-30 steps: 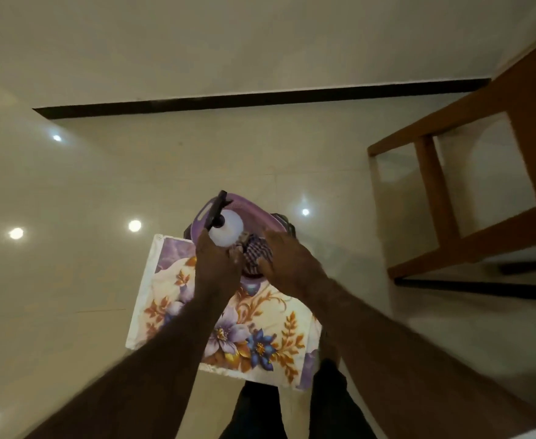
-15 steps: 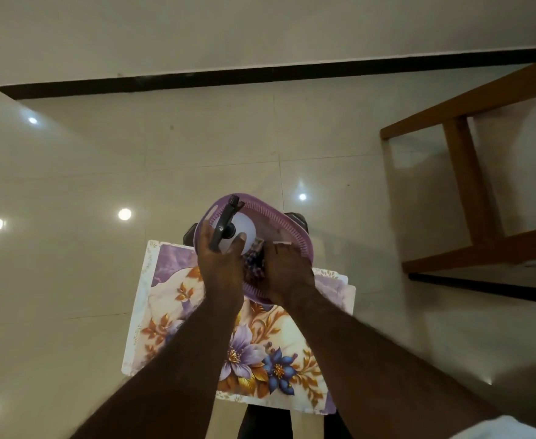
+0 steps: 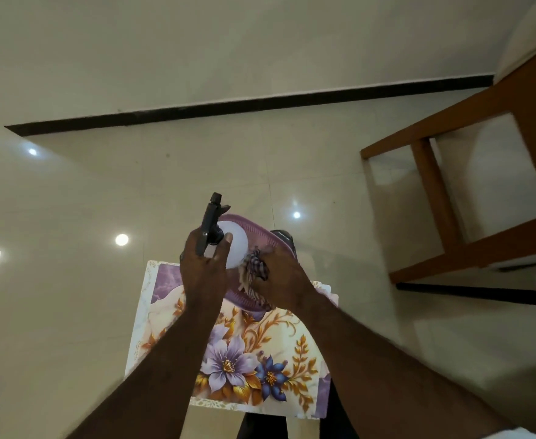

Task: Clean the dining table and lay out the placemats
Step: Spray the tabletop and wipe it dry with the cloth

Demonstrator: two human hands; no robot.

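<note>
Here, left hand [image 3: 203, 270] curls fingers [image 3: 192, 245] round a spray bottle [image 3: 235, 245]; right hand [image 3: 284, 280] clutches a cloth [image 3: 255, 269].

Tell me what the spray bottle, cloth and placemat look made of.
The spray bottle looks plastic: smooth white body, black moulded trigger head. The cloth is woven fabric: checked pattern, soft crumpled folds. The placemat is probably plastic or laminate: stiff flat sheet, printed flowers.

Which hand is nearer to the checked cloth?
Right. The right hand grips the checked cloth; the left hand holds the spray bottle, just left of it.
</note>
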